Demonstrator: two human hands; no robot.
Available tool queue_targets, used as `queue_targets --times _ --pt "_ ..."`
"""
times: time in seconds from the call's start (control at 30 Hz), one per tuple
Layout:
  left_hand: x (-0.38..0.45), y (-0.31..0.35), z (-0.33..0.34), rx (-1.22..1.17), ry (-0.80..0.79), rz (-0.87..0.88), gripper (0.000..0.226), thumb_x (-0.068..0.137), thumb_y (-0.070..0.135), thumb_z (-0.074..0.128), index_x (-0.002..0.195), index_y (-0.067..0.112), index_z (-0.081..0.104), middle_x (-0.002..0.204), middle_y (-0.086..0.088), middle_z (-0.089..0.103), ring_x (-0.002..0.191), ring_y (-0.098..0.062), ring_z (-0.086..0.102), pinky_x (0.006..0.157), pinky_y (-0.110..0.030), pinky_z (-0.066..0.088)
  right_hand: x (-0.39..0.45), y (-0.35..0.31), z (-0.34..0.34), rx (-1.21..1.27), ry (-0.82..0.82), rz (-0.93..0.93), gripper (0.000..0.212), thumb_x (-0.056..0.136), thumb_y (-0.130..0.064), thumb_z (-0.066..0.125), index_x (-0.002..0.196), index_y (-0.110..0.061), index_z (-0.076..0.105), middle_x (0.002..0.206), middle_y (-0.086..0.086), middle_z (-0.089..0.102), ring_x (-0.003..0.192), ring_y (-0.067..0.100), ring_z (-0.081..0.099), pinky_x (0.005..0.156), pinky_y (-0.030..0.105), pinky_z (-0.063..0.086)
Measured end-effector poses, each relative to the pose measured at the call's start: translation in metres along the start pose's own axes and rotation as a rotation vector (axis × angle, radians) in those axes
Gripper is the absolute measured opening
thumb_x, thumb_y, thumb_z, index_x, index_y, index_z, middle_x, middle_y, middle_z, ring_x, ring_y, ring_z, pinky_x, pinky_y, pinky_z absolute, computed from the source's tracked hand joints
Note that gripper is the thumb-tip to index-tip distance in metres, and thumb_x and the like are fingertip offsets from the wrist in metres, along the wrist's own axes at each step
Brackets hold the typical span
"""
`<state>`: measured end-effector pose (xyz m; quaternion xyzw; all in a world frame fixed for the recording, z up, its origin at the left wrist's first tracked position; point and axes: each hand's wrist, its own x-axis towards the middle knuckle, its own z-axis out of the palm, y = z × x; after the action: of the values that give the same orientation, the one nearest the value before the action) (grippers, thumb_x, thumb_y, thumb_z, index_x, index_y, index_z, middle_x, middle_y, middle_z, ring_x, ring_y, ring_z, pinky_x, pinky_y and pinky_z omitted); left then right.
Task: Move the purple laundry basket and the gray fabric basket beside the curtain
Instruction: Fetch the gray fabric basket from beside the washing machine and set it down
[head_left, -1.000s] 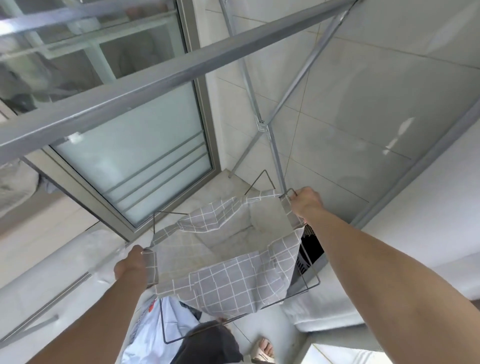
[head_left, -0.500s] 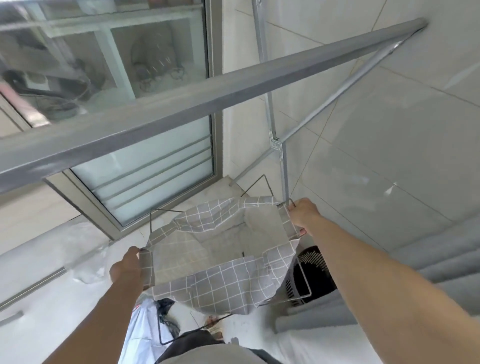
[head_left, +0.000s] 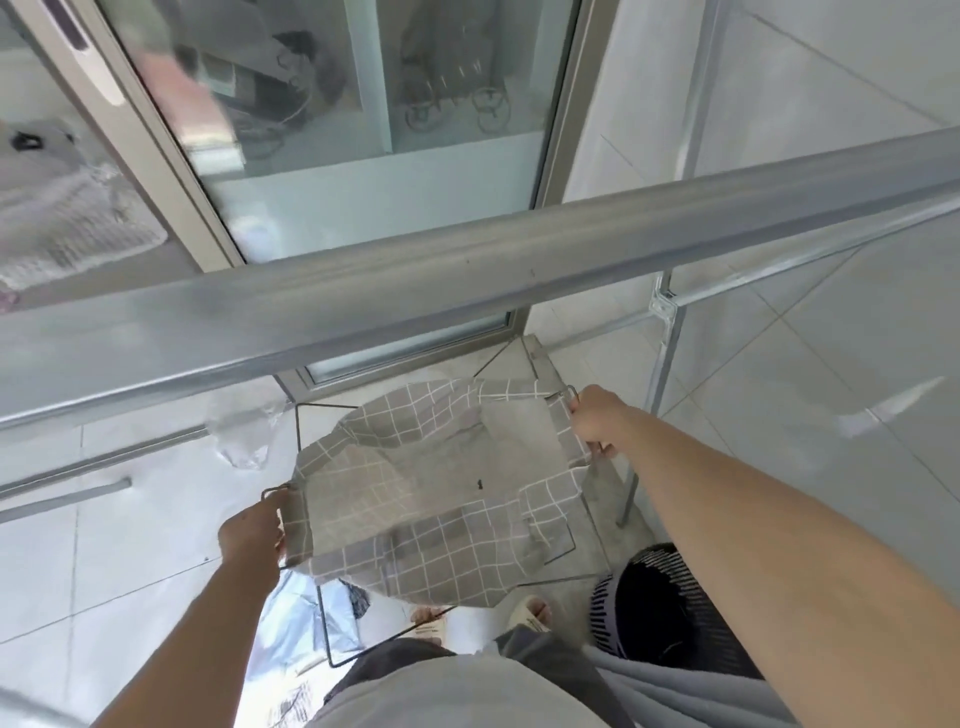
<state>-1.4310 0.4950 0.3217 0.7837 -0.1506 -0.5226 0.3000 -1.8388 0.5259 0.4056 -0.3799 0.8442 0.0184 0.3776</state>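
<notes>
The gray fabric basket (head_left: 415, 499), a checked cloth bag on a thin wire frame, hangs in the air in front of me, empty inside. My left hand (head_left: 252, 535) grips its left wire handle and my right hand (head_left: 597, 421) grips its right wire handle. The purple laundry basket (head_left: 670, 608), slotted plastic with a dark inside, stands on the floor at lower right beside my right arm. The gray curtain (head_left: 691, 691) folds lie against it at the bottom right.
A thick metal rail (head_left: 467, 280) crosses the view above the basket, with thin rack posts (head_left: 660, 374) at right. A glass sliding door (head_left: 374, 135) is ahead. A crumpled clear plastic bag (head_left: 241, 431) lies on the tiled floor, and blue-white bagged items (head_left: 301, 629) by my feet.
The view has tilted downward and the gray basket sits lower and closer to my body. The purple basket and curtain now show more at lower right. Both hands keep their hold.
</notes>
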Motion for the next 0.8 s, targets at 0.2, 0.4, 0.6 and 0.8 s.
queue_targets --times 0.2,0.4,0.6,0.8 --pt "-0.017 0.003 0.020 0.249 -0.003 0.074 0.021 0.085 -0.007 0.049 0.067 0.005 0.048 0.052 -0.008 0.038 0.037 -0.015 0.035 0.048 -0.025 0.030 0.020 0.020 -0.032 -0.059 -0.181 0.008 0.023 0.089 -0.006 0.059 0.110 0.002 0.063 0.104 0.027 0.070 0.087 0.037 0.074 0.069 0.050 0.062" --pt "-0.022 0.022 0.061 0.552 -0.143 0.059 0.017 0.089 -0.008 0.042 0.092 -0.010 0.058 0.075 -0.025 0.067 0.064 -0.029 0.069 0.056 -0.037 0.058 0.026 0.079 -0.060 -0.030 -0.274 0.070 0.032 0.084 -0.003 0.070 0.113 0.002 0.055 0.106 0.021 0.063 0.085 0.035 0.074 0.037 0.030 0.054" --pt "-0.051 0.047 0.121 0.841 -0.327 0.016 0.027 0.098 0.022 0.056 0.112 -0.001 0.058 0.110 -0.022 0.060 0.095 -0.039 0.061 0.070 -0.055 0.058 0.031 0.155 -0.066 0.231 -0.278 0.196 0.038 0.079 -0.004 0.071 0.115 0.002 0.057 0.103 0.023 0.065 0.071 0.034 0.073 0.044 0.039 0.058" --pt "-0.086 0.068 0.183 0.739 -0.494 -0.076 0.057 0.082 -0.028 0.026 0.113 0.007 0.059 0.110 -0.027 0.068 0.090 -0.047 0.071 0.073 -0.069 0.052 0.032 0.223 -0.057 0.629 -0.206 0.366 0.037 0.073 0.006 0.072 0.108 0.009 0.061 0.102 0.033 0.067 0.076 0.045 0.073 0.066 0.058 0.060"
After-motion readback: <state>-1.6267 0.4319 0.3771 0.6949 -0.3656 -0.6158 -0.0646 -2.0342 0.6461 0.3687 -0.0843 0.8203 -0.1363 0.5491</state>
